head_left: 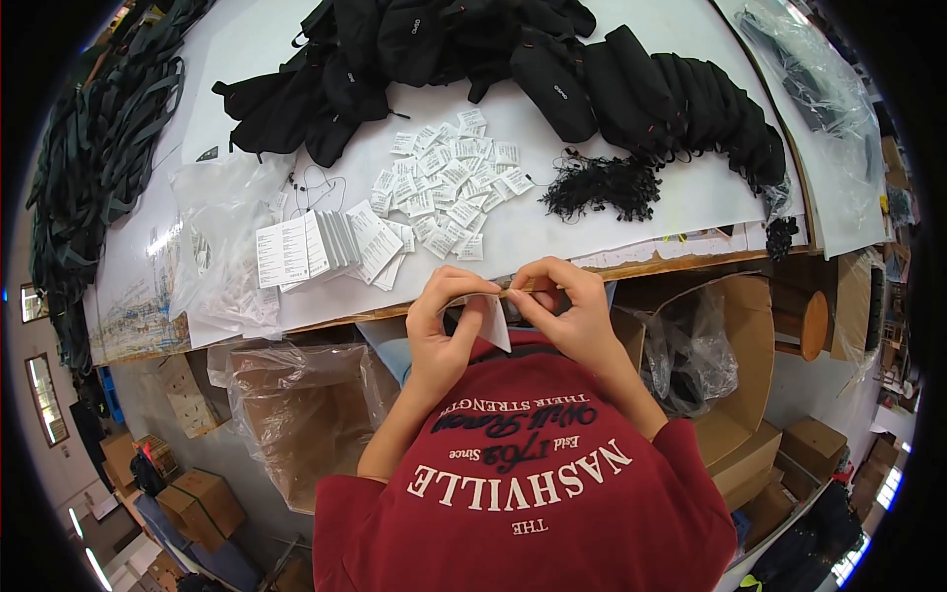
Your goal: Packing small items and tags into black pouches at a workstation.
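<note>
My left hand (449, 314) is closed in a pinch on a white card tag (496, 331) just off the table's near edge. Right beside it, my right hand (564, 304) is pinched at the tag's upper end. Whatever its fingertips hold there is too small to make out. On the table ahead and to the left lies a fanned stack of printed white card tags (308, 247). Beyond my hands spreads a heap of small white printed packets (454, 178). A tangled bunch of black tag cords (602, 185) rests to the right of the heap.
Black fabric bags (434, 39) line the far side of the white-covered table (671, 222). Dark straps (109, 148) hang at the left, near a clear plastic bag (232, 227). Below the edge stand a plastic-lined box (301, 414) and an open carton (735, 365).
</note>
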`<state>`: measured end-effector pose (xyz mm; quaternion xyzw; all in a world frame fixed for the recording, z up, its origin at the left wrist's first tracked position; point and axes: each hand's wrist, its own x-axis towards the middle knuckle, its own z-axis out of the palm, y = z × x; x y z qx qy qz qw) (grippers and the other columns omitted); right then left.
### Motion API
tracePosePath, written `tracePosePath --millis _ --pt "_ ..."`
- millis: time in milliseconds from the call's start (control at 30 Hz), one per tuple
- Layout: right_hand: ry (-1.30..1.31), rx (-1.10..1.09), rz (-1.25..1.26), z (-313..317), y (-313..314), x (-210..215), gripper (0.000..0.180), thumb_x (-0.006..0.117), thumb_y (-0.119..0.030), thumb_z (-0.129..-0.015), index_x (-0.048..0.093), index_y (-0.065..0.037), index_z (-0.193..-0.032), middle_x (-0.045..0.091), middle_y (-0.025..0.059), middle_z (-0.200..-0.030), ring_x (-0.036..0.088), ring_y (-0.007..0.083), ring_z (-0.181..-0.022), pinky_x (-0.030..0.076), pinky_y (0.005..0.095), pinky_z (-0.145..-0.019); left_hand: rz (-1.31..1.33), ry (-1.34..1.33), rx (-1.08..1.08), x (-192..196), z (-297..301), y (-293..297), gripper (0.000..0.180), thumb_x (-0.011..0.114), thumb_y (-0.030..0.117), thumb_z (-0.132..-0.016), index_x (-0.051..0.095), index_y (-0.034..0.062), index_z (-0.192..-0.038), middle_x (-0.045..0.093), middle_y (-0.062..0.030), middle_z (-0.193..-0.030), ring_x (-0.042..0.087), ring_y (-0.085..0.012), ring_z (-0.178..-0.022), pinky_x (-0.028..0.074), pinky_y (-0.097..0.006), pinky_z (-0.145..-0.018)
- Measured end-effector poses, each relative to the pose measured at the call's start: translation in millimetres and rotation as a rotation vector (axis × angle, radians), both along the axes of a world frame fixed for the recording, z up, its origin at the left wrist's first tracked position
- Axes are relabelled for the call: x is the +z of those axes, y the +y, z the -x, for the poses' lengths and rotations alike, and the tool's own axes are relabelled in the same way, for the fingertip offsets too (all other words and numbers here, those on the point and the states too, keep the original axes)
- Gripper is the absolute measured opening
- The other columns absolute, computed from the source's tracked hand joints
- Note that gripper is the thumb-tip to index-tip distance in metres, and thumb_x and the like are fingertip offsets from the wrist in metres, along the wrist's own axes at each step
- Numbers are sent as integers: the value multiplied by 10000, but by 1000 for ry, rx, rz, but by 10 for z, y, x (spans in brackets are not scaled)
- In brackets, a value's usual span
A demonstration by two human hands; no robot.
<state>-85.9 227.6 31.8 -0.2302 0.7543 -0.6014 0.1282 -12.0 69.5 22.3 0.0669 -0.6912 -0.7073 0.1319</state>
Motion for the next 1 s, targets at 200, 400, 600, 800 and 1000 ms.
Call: tracePosePath --millis 200,400,600,800,1000 --pt "-5 12 0 4 2 -4 97 702 -54 -785 626 -39 -842 460 -3 -610 367 63 -508 294 225 -471 -10 17 -2 46 18 18 174 584 -50 -787 627 8 -946 608 -89 -907 570 -166 -846 441 -260 -783" --pt "-4 17 48 6 -16 27 88 698 -53 -794 629 -36 -846 509 -21 -636 387 47 -526 300 202 -481 67 14 15 -6 14 17 129 568 -25 -820 622 0 -935 612 -87 -914 570 -170 -843 441 -262 -778" --pt "-308 93 183 19 28 -25 76 679 -15 -803 625 6 -852 582 -24 -747 445 25 -627 337 181 -562 -48 -34 -95 80 23 -1 134 569 35 -864 599 -5 -988 608 -64 -928 566 -124 -857 438 -245 -787" --pt "-314 146 232 41 38 -19 82 681 -1 -792 635 8 -859 575 -14 -742 444 39 -631 333 194 -558 -245 -103 -160 79 4 -13 189 569 86 -898 555 -6 -1063 616 -52 -995 567 -96 -898 435 -236 -818" --pt "-124 128 179 54 31 47 105 709 16 -734 652 -20 -815 523 -11 -667 402 65 -576 303 221 -520 -266 -104 -201 81 20 -16 177 599 107 -892 568 -1 -1029 608 -42 -962 568 -94 -884 433 -230 -808"
